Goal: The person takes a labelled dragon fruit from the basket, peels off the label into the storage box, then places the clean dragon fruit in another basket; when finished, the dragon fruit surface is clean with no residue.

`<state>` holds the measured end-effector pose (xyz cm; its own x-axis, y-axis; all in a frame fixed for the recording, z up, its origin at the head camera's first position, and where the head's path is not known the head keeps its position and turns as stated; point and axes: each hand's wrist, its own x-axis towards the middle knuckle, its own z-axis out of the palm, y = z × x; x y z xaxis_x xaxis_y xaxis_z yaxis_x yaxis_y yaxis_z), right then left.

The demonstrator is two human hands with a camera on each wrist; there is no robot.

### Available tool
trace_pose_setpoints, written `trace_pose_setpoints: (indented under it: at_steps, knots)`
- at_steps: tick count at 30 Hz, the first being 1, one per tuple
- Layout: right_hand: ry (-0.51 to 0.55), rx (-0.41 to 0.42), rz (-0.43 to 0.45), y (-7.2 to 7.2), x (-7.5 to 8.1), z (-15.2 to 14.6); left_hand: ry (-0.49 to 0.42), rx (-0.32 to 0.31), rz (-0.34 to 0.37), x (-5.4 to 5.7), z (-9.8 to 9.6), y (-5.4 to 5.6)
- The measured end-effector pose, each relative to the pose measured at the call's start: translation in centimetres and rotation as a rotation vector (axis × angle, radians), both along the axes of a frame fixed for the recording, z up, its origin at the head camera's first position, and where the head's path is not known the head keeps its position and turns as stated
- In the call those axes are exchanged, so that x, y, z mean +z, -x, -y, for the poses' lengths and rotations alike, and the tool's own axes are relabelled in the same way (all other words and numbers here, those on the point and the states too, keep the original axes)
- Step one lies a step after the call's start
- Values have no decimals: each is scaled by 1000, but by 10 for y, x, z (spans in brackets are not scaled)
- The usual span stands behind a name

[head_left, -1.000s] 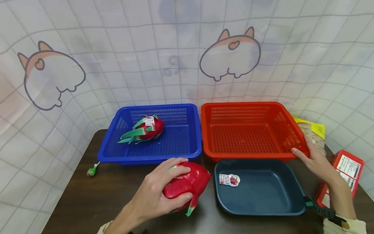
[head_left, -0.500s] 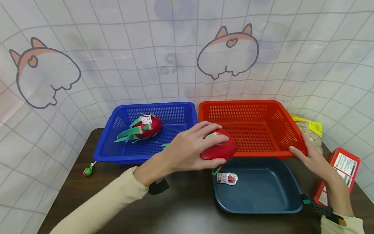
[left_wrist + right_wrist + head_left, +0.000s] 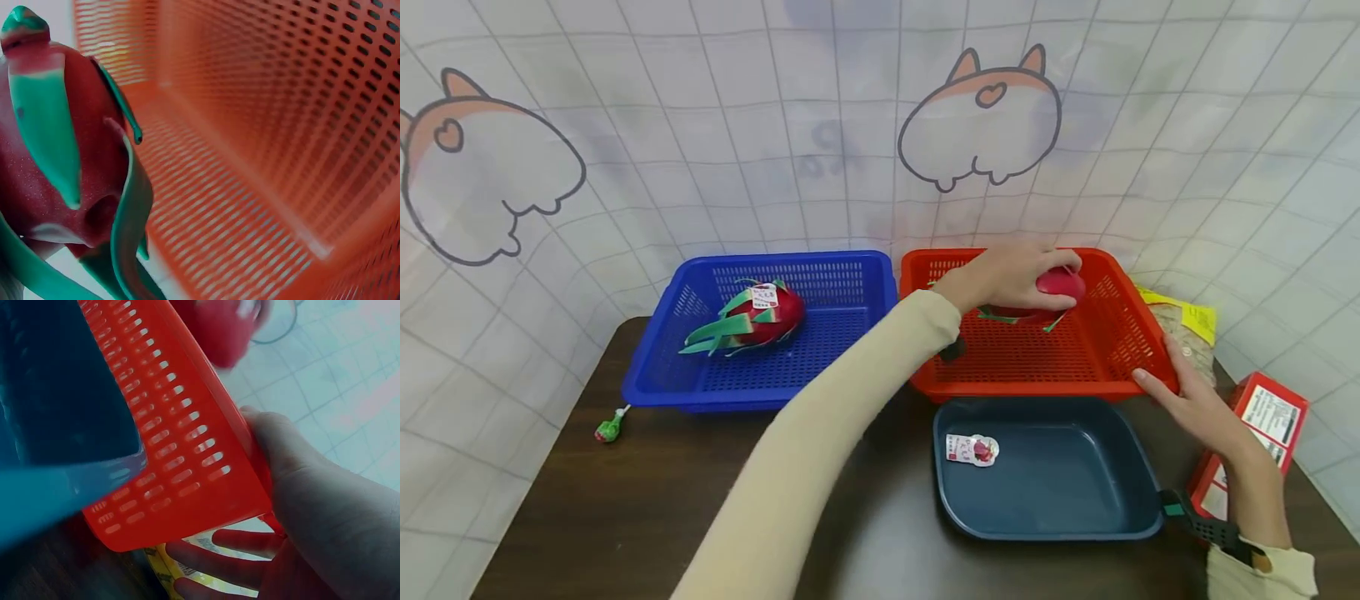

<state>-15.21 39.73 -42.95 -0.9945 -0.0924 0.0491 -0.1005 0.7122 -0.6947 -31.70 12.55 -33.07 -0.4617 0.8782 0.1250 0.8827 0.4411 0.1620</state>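
In the head view my left hand (image 3: 1011, 279) holds a red dragon fruit (image 3: 1062, 286) over the red basket (image 3: 1022, 388), toward its back. The left wrist view shows that fruit (image 3: 103, 94) close up, with green-tipped scales, beside the basket's perforated wall. My right hand (image 3: 1198, 408) grips the basket's front right corner. Its thumb lies over the rim and its fingers sit outside, as the right wrist view shows. A second dragon fruit (image 3: 784, 317), with a white label, lies in the blue basket (image 3: 760, 397). Part of the held fruit is hidden by my left hand.
A dark blue tray (image 3: 1052, 500) stands in front of the red basket, with a dragon fruit sticker (image 3: 972, 450) in it. To the right are a yellow-topped bag (image 3: 1183, 325) and a red box (image 3: 1255, 425). A green lollipop (image 3: 610, 427) lies far left.
My left hand has carried the dragon fruit from in front of the blue basket, up and right, to over the red basket. The right hand keeps its hold on the red basket.
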Motion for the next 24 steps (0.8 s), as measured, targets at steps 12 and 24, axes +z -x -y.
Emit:
trace_pose_setpoints:
  at_steps: [12, 24]
  knots:
    - [44, 54, 49, -23, -1, 17, 250, 56, 56, -68, -53, 4]
    - [60, 48, 74, -23, 0, 19, 161, 211, 172, -80, -68, 10]
